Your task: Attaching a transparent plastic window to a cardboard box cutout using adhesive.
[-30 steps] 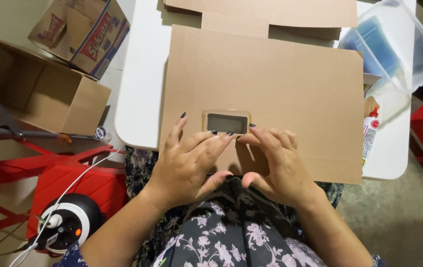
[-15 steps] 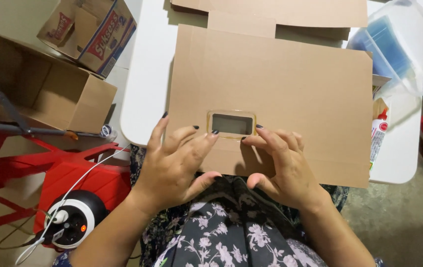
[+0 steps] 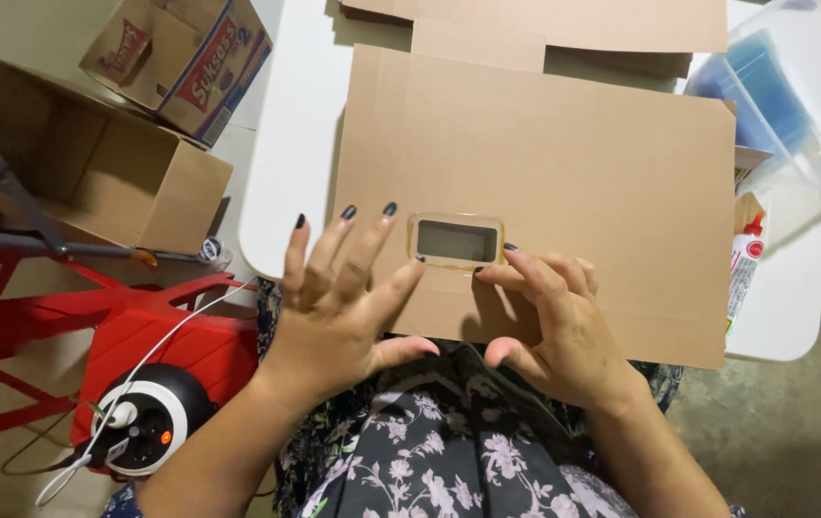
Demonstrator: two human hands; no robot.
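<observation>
Risk, nearest item first: the flat cardboard sheet (image 3: 564,173) overhangs the near edge of the white table (image 3: 285,173) above the person's lap, and only fingertip pressure steadies it. A push from either hand could slide it off line or buckle the thin border around the rectangular cut-out window (image 3: 456,241); the glossy rim there may be tape or glue, though which cannot be told, and a dragged finger could smear or lift it.

Left hand (image 3: 338,307): palm down, fingers spread and slightly raised, fingertips at the left end of the window, thumb tucked toward the lap. Grasps nothing.

Right hand (image 3: 554,326): palm down, fingers (image 3: 525,278) pressed flat on the sheet just near and right of the window, thumb curled under the near edge. Presses only; no closed hold.

Left, on the floor: red stool (image 3: 170,345), black-and-white device with white cable (image 3: 142,422), two open cardboard boxes (image 3: 94,173).

Right edge of table: glue bottle (image 3: 744,264).

Far right: clear plastic bin (image 3: 785,96).

Far: second cardboard piece (image 3: 545,24).
</observation>
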